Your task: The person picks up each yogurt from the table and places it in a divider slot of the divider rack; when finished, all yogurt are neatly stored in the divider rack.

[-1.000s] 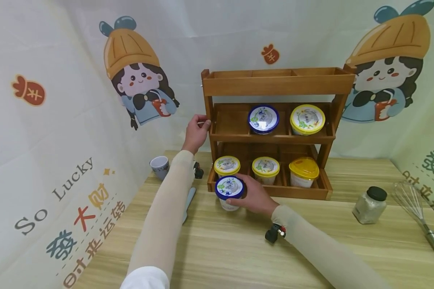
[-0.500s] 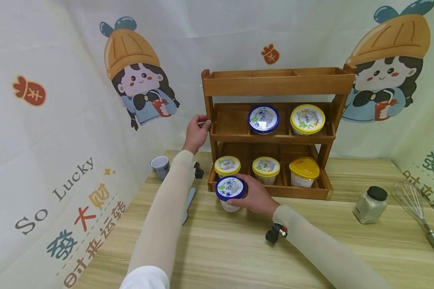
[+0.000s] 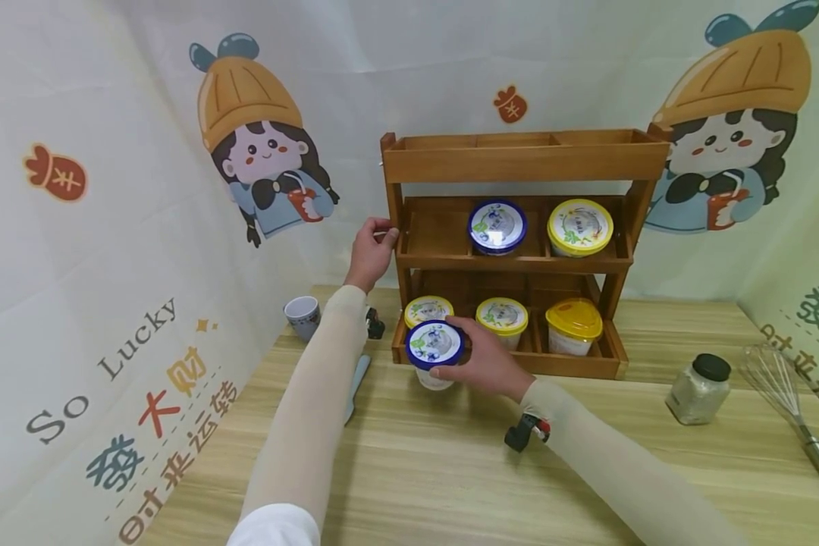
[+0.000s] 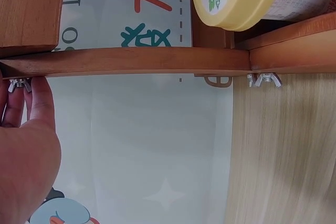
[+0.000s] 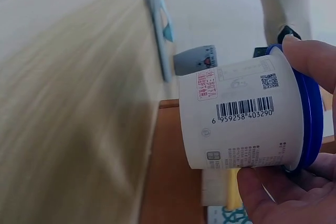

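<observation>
My right hand [image 3: 484,358] grips a white tub with a blue lid [image 3: 434,345], thumb and fingers around its sides. In the right wrist view this tub [image 5: 236,114] shows its printed, barcoded side. It is held upright above the table, just in front of the lower tier of a wooden rack [image 3: 525,163]. My left hand [image 3: 371,254] is at the rack's left post. In the left wrist view the fingertips of that hand [image 4: 29,150] touch the post's outer side around a wing nut [image 4: 20,84]. A yellow-lidded tub [image 3: 428,309] stands partly hidden behind the held one.
The middle tier holds a blue-lidded tub [image 3: 497,225] and a yellow-lidded tub [image 3: 580,226]. Two yellow-lidded tubs [image 3: 501,317] [image 3: 573,327] stand further right below. A cup [image 3: 302,315] and pale blue utensil [image 3: 358,383] lie left; a black-capped jar [image 3: 699,390] and whisk [image 3: 792,409] right.
My right hand has raised the blue-lidded tub slightly, so it covers more of the yellow-lidded tub behind it. The left hand and the rack have stayed where they were.
</observation>
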Action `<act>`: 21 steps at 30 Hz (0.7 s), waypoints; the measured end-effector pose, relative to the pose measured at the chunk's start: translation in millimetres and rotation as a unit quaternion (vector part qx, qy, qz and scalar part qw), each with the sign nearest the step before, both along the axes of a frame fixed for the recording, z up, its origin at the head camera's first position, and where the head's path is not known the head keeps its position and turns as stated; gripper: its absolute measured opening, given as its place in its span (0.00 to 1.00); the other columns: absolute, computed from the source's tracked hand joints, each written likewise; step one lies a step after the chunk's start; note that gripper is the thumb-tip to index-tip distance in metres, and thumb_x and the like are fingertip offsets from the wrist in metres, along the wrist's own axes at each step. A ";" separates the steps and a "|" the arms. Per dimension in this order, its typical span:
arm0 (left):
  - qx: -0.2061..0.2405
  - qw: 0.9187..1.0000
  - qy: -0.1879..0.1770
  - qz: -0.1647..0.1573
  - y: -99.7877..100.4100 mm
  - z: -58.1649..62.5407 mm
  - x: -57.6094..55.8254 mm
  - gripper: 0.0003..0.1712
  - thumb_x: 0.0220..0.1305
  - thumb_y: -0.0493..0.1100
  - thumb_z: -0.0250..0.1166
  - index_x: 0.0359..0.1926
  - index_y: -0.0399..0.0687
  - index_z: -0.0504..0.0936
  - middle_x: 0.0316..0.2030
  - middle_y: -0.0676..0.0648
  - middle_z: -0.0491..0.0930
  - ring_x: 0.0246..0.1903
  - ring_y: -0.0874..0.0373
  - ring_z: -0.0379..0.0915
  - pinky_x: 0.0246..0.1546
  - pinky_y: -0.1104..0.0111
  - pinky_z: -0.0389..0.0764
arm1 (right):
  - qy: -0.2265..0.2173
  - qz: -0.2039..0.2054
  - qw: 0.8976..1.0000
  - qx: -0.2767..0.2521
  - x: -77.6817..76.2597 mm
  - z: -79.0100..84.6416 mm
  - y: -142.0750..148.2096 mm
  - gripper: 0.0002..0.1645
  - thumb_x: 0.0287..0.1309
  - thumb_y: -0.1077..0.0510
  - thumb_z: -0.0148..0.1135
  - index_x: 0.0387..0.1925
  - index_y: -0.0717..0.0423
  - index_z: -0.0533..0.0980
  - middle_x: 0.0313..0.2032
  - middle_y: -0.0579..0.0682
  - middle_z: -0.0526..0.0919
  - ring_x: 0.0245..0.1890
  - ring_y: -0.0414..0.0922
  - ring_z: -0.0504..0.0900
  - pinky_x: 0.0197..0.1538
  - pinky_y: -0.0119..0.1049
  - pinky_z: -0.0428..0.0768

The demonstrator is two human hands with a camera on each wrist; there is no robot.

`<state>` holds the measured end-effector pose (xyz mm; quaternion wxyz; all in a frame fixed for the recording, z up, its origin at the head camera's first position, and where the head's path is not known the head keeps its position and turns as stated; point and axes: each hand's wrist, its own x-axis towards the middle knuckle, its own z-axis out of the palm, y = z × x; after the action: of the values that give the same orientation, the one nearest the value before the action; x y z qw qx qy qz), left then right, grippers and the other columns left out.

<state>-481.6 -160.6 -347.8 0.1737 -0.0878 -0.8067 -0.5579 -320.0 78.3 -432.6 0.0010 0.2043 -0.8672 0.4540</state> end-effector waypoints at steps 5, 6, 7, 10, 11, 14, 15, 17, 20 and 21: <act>-0.004 1.000 -0.002 0.000 -0.2 -0.5 0.5 0.19 0.82 0.47 0.58 0.65 0.43 0.75 0.62 0.41 0.78 0.64 0.47 0.77 0.66 0.53 0.80 | 0.033 0.013 0.999 0.007 -1.1 13.0 2.1 0.60 0.50 0.41 0.84 0.78 0.53 0.64 0.73 0.58 0.73 0.70 0.57 0.76 0.73 0.58 0.75; -0.005 1.000 -0.001 0.000 -0.2 -0.4 0.4 0.19 0.82 0.47 0.58 0.65 0.43 0.75 0.62 0.41 0.78 0.64 0.46 0.77 0.65 0.53 0.81 | 0.039 0.014 0.999 0.008 -1.2 16.6 2.5 0.60 0.50 0.41 0.84 0.78 0.53 0.64 0.72 0.58 0.74 0.69 0.57 0.76 0.73 0.58 0.75; -0.005 1.000 -0.001 0.001 -0.8 -0.3 0.3 0.19 0.82 0.47 0.58 0.65 0.43 0.75 0.62 0.41 0.78 0.64 0.46 0.77 0.65 0.53 0.81 | 0.048 0.016 0.999 0.012 -1.7 19.9 2.7 0.60 0.50 0.41 0.84 0.78 0.53 0.63 0.72 0.58 0.74 0.69 0.57 0.77 0.72 0.57 0.76; -0.002 1.000 -0.003 0.005 -1.9 0.2 0.5 0.19 0.82 0.47 0.58 0.64 0.43 0.75 0.62 0.41 0.78 0.63 0.47 0.77 0.65 0.52 0.81 | 0.069 0.018 0.997 0.020 -3.0 30.7 3.7 0.60 0.50 0.41 0.84 0.79 0.53 0.63 0.73 0.58 0.73 0.70 0.58 0.76 0.73 0.58 0.75; -0.003 1.000 -0.005 0.005 -2.0 0.4 0.6 0.19 0.82 0.47 0.58 0.64 0.43 0.75 0.62 0.41 0.78 0.63 0.47 0.77 0.65 0.53 0.81 | 0.074 0.017 0.997 0.023 -3.7 34.0 4.1 0.60 0.50 0.41 0.84 0.79 0.53 0.63 0.73 0.58 0.73 0.69 0.58 0.76 0.73 0.59 0.75; -0.003 1.000 -0.007 0.006 -1.8 0.8 1.1 0.19 0.82 0.47 0.58 0.65 0.43 0.75 0.63 0.41 0.78 0.64 0.47 0.77 0.65 0.52 0.81 | 0.081 0.018 0.996 0.021 -5.6 44.1 5.5 0.61 0.51 0.42 0.84 0.80 0.52 0.62 0.73 0.57 0.72 0.69 0.58 0.76 0.72 0.59 0.75; -0.004 1.000 -0.008 0.005 -1.5 1.1 1.3 0.19 0.82 0.47 0.58 0.65 0.43 0.75 0.63 0.41 0.78 0.64 0.47 0.77 0.65 0.52 0.81 | 0.082 0.017 0.996 0.019 -6.3 47.6 5.9 0.61 0.51 0.42 0.84 0.80 0.52 0.62 0.73 0.57 0.72 0.70 0.58 0.76 0.73 0.58 0.75; -0.005 1.000 -0.009 0.003 -1.1 1.2 1.6 0.20 0.82 0.48 0.58 0.65 0.43 0.75 0.63 0.41 0.77 0.64 0.46 0.77 0.66 0.52 0.81 | 0.087 0.016 0.996 0.014 -8.0 54.5 6.8 0.61 0.52 0.42 0.83 0.80 0.53 0.61 0.73 0.56 0.71 0.70 0.57 0.76 0.73 0.57 0.76; -0.004 1.000 -0.010 0.002 -0.6 1.2 0.9 0.20 0.82 0.48 0.58 0.66 0.43 0.74 0.63 0.41 0.78 0.64 0.46 0.77 0.66 0.52 0.80 | 0.100 0.011 0.995 0.011 -11.5 65.4 7.8 0.61 0.52 0.43 0.83 0.80 0.54 0.60 0.73 0.56 0.71 0.70 0.57 0.76 0.73 0.57 0.75; -0.004 1.000 -0.010 0.003 -0.3 1.5 0.8 0.20 0.82 0.48 0.58 0.66 0.44 0.74 0.63 0.41 0.78 0.64 0.46 0.77 0.66 0.52 0.80 | 0.104 0.007 0.994 0.011 -12.6 69.1 8.1 0.61 0.52 0.43 0.83 0.80 0.53 0.60 0.74 0.56 0.71 0.70 0.56 0.75 0.73 0.56 0.75</act>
<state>-480.8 -160.9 -346.3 0.1665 -0.0804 -0.8109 -0.5552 -332.6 86.4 -363.6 0.0858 0.2570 -0.8658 0.4208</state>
